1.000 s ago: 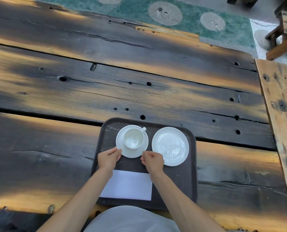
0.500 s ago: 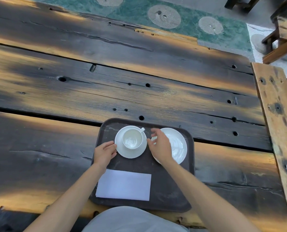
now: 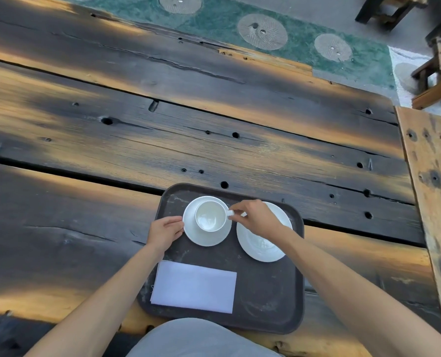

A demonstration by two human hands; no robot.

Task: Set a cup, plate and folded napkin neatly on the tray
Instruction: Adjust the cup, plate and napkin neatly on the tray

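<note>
Right hand (image 3: 256, 219) in the lower middle of the frame, fingers curled, thumb and forefinger pinching the small handle of the white cup (image 3: 210, 215). Forearm crossing over the white plate (image 3: 261, 244) and hiding its upper left part. Left hand (image 3: 164, 231) just left of that, fingertips curled against the left rim of the white saucer (image 3: 206, 237), thumb on top of the edge, gripping it.

Cup upright and empty, seated in the middle of the saucer, handle pointing right. Saucer in the far left part of the dark tray (image 3: 270, 300); plate just beside it on the right, a narrow gap of tray between the two rims. Folded napkin (image 3: 195, 286), pale and rectangular, flat in the near left part of the tray, below the saucer and apart from it, long side running roughly along the tray's near edge.

Tray resting on a dark, weathered plank table (image 3: 162, 140) with knot holes and cracks, near edge overhanging toward the grey clothing at the bottom of the frame. Green floor with round stone discs (image 3: 262, 31) at the upper middle; wooden seating (image 3: 438, 81) at the upper right.
</note>
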